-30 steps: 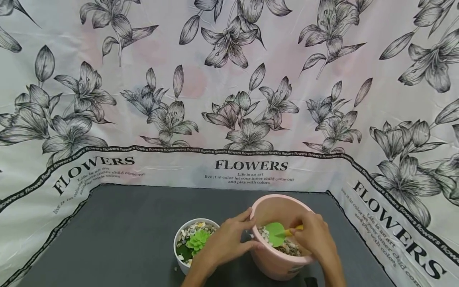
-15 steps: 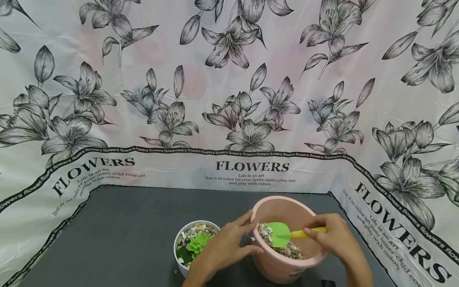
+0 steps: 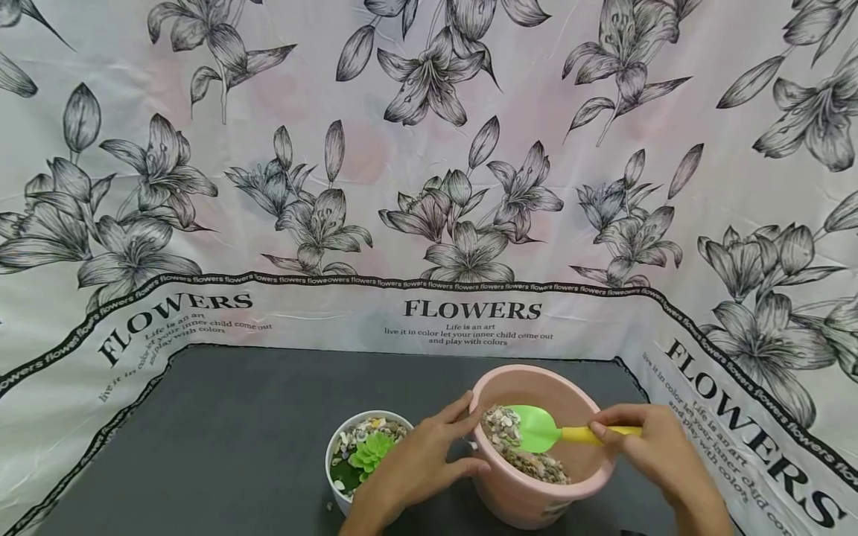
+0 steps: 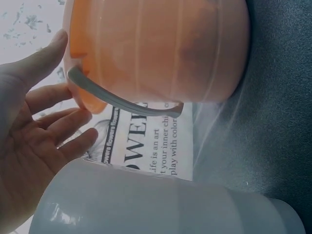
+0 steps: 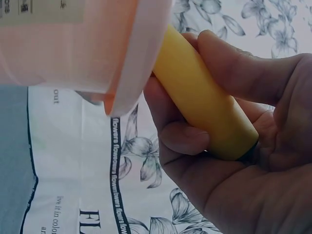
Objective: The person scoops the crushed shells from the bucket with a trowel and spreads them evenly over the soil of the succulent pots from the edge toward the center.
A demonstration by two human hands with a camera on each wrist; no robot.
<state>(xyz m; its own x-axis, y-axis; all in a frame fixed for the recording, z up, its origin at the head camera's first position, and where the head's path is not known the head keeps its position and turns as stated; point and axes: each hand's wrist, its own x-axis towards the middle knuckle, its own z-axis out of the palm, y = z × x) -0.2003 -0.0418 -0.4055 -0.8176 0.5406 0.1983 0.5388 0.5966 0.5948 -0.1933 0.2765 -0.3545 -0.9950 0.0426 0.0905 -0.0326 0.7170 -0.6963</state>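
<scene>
In the head view a small toy trowel (image 3: 538, 429) with a green blade and yellow handle is inside a pink bucket (image 3: 519, 502), its blade over the pebbles (image 3: 529, 463). My right hand (image 3: 660, 447) grips the handle (image 5: 204, 97) at the bucket's right rim, fingers and thumb around it in the right wrist view. At the bucket's left rim, my left hand (image 3: 425, 454) rests its thumb and fingertips, spread and mostly straight, as the left wrist view shows (image 4: 44, 122). Part of the pebbles is hidden by the blade.
A white pot (image 3: 333, 439) with pebbles and a green succulent (image 3: 371, 452) stands left of the bucket, partly behind my left forearm. The bucket has a grey handle (image 4: 126, 103). Dark grey cloth (image 3: 221, 439) covers the table. A flower-printed curtain (image 3: 322, 313) encloses the back and sides.
My right hand has drawn back to the right, and the trowel has shifted right with it, showing more of its yellow handle. The left hand stays at the bucket's rim.
</scene>
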